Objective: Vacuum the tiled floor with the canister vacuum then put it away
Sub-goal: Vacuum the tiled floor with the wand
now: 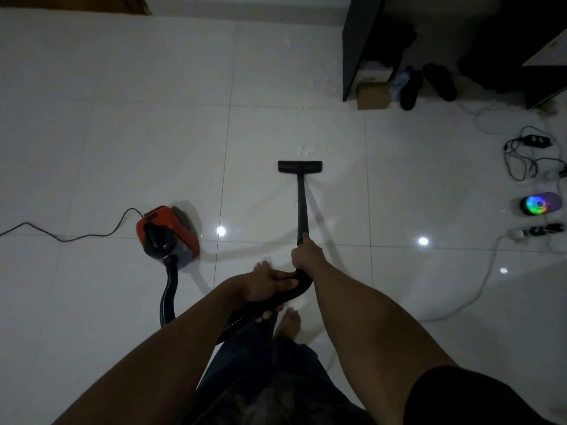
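Observation:
The red and black canister vacuum (168,233) sits on the white tiled floor (122,133) to my left. Its black hose (167,297) curves from the canister toward my body. A black wand (302,205) runs forward from my hands to the flat floor nozzle (300,166), which rests on the tiles beside a patch of pale dust (308,150). My right hand (306,253) grips the wand's lower end. My left hand (270,285) holds the curved handle just behind it. My bare feet show under the hands.
The vacuum's power cord (61,236) trails off to the left. At the right lie tangled cables (527,157), a glowing multicolour speaker (541,204) and a power strip (537,230). Dark furniture (365,47), a cardboard box (372,95) and black slippers (428,81) stand at the back right.

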